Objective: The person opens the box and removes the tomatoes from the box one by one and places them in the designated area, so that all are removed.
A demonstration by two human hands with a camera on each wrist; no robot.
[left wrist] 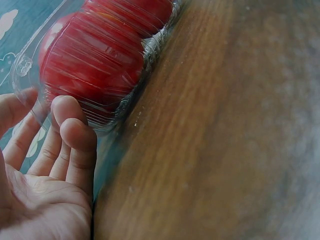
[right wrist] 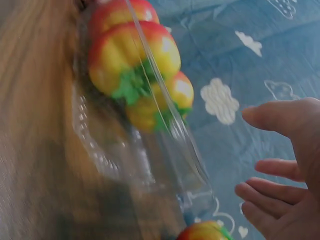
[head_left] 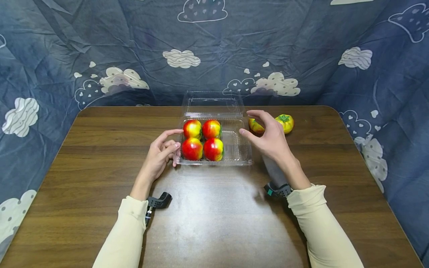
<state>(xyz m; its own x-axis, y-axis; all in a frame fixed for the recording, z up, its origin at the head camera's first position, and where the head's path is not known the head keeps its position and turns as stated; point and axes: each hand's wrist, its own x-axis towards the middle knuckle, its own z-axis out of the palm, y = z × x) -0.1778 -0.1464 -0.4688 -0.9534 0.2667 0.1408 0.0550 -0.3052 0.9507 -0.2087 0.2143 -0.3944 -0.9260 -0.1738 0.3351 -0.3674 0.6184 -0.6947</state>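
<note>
A clear plastic clamshell box (head_left: 236, 149) stands on the table with its lid (head_left: 214, 104) folded back. Several red-and-yellow fruits with green leafy tops, resembling tomatoes or persimmons, sit in its left and middle part, including a near-left fruit (head_left: 192, 149). My left hand (head_left: 161, 150) holds the box's left edge, thumb at the rim and fingertips against the side wall (left wrist: 107, 112). Just over the right side, my right hand (head_left: 269, 137) hovers with thumb and fingers spread, holding nothing. Behind it lie a partly hidden fruit (head_left: 255, 127) and another fruit (head_left: 285, 123).
The brown wooden table (head_left: 83, 178) extends on both sides and in front of the box. A blue cloud-patterned cloth (head_left: 214, 70) hangs behind the table's far edge, close to the lid. Black wrist cameras, such as the left camera (head_left: 160, 201), sit low over the tabletop.
</note>
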